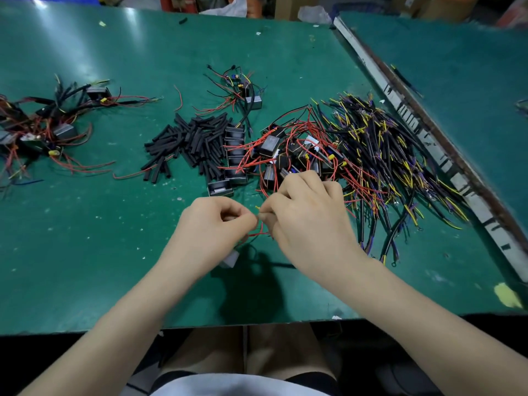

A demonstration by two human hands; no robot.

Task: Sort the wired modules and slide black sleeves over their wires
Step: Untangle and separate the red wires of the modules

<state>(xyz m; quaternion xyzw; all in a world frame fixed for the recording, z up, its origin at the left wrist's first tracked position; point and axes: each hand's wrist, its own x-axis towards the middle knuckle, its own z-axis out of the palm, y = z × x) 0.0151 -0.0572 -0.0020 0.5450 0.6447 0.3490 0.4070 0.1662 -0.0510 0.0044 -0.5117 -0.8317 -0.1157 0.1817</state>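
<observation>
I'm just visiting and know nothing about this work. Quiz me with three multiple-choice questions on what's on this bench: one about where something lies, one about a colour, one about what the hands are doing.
1. Where does the pile of black sleeves lie relative to the central heap of modules?
A. To its left
B. To its right
C. On top of it

2. What colour is the table mat?
A. Grey
B. Green
C. White

3. What are the left hand and right hand doing?
A. Both resting flat on the mat
B. Both pinching thin wires between them
C. One raised off the table, holding nothing

Answers: 1 A, the sleeves sit left of the module heap. 2 B, the mat is green throughout. 3 B, the fingertips of both hands meet around red wires.
</observation>
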